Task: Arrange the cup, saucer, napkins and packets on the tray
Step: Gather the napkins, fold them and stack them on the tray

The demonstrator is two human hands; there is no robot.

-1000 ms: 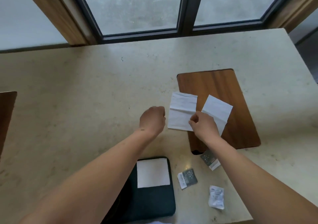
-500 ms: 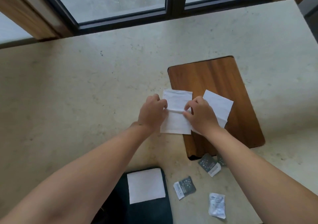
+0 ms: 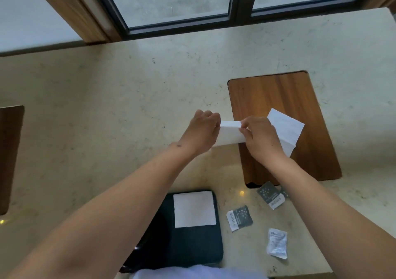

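Both hands meet over the left edge of the wooden tray [image 3: 278,98], which lies on the stone counter [image 3: 107,107]. The left hand [image 3: 200,133] and right hand [image 3: 260,139] each pinch one end of a white napkin [image 3: 230,134], folded into a narrow band and held between them. A second napkin [image 3: 286,128] lies flat on the tray, partly under the right hand. A third [image 3: 194,209] sits on a dark pad [image 3: 192,244] nearer the person. Three packets lie on the counter: two grey (one [image 3: 270,194] touching the tray's near edge, possibly with another behind it; one [image 3: 239,217] beside the pad) and a white one [image 3: 277,243].
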